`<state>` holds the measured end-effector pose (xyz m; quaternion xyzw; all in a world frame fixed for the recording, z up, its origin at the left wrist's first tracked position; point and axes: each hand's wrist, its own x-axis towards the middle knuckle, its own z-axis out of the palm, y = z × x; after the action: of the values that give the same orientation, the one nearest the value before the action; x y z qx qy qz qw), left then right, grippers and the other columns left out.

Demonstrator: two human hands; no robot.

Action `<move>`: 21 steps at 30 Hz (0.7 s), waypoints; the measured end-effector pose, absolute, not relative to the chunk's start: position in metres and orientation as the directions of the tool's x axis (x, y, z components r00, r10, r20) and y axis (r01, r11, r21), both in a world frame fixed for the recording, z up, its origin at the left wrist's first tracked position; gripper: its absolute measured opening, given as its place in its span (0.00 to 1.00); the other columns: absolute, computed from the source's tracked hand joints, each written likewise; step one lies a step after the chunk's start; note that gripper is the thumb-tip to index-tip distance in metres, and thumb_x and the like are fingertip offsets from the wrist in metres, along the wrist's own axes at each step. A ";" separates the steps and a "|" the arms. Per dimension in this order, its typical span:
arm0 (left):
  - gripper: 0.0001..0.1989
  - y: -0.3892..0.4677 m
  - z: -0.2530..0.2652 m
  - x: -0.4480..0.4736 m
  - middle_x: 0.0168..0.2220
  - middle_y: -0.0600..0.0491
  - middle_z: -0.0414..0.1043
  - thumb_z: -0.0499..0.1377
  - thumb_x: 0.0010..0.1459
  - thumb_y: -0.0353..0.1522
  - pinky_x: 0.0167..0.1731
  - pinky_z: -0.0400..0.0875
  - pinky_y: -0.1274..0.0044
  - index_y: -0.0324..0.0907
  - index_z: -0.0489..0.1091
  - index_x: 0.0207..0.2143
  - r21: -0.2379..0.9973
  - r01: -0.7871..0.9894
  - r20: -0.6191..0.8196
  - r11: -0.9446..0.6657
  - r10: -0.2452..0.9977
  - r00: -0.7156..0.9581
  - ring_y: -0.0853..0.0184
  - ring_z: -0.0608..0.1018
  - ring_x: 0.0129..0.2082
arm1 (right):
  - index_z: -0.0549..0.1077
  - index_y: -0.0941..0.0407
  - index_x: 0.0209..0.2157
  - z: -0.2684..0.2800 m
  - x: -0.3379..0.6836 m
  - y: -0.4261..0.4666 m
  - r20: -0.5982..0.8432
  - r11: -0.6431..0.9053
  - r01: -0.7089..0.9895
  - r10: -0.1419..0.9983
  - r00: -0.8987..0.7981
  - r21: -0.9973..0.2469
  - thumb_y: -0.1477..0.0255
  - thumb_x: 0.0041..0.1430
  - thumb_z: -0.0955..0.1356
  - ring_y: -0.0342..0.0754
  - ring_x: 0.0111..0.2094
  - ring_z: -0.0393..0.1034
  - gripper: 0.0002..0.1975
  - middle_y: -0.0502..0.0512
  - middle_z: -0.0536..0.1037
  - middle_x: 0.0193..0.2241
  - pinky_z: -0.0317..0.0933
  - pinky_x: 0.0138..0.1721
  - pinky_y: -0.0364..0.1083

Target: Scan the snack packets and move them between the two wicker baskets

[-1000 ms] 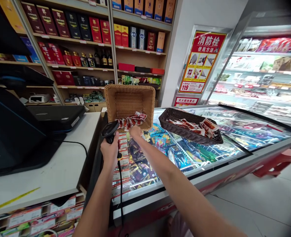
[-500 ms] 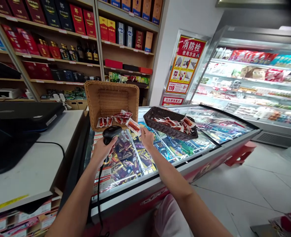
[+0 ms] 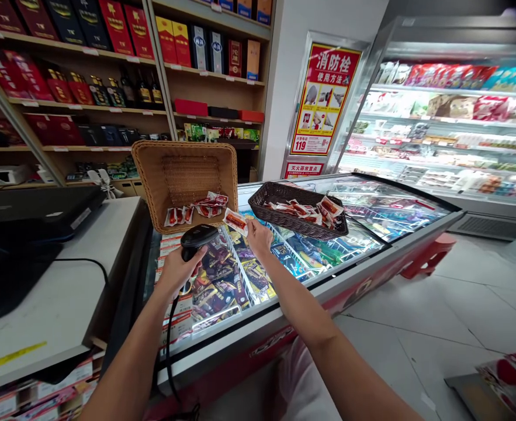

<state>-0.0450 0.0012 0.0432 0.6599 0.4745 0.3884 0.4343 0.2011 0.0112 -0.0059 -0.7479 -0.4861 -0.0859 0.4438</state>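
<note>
Little shop, shelves (image 3: 218,93) of boxes (image 3: 115,24) at the back, glass-topped freezer (image 3: 222,348) up front. The left hand (image 3: 181,266) has its fingers wrapped round a black scanner (image 3: 198,235), and the right hand (image 3: 259,237) is pinching one sausage-looking pack (image 3: 235,222) by its end, held near the scanner head, over by the tan basket (image 3: 187,169). Dark basket (image 3: 288,224) sits further right, more packs (image 3: 211,202) in both.

we count two hands (image 3: 179,268) (image 3: 260,237), one scanner (image 3: 198,235), one held sausage packet (image 3: 235,222), and two baskets (image 3: 190,172) (image 3: 299,225) along the far edge of the freezer (image 3: 222,349).
</note>
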 end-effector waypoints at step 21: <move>0.25 -0.005 0.046 -0.044 0.15 0.53 0.67 0.66 0.51 0.52 0.20 0.63 0.75 0.44 0.64 0.18 0.928 0.310 0.113 -0.207 0.949 0.294 0.68 0.67 0.15 | 0.80 0.56 0.40 -0.003 0.201 0.009 0.546 -0.132 0.796 0.661 0.515 -0.591 0.61 0.74 0.58 0.49 0.30 0.73 0.22 0.56 0.79 0.28 0.52 0.31 0.43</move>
<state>-0.0435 -0.0046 0.0463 0.6812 0.4623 0.3734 0.4276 0.2006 0.0092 -0.0028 -0.7485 -0.4868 -0.0758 0.4439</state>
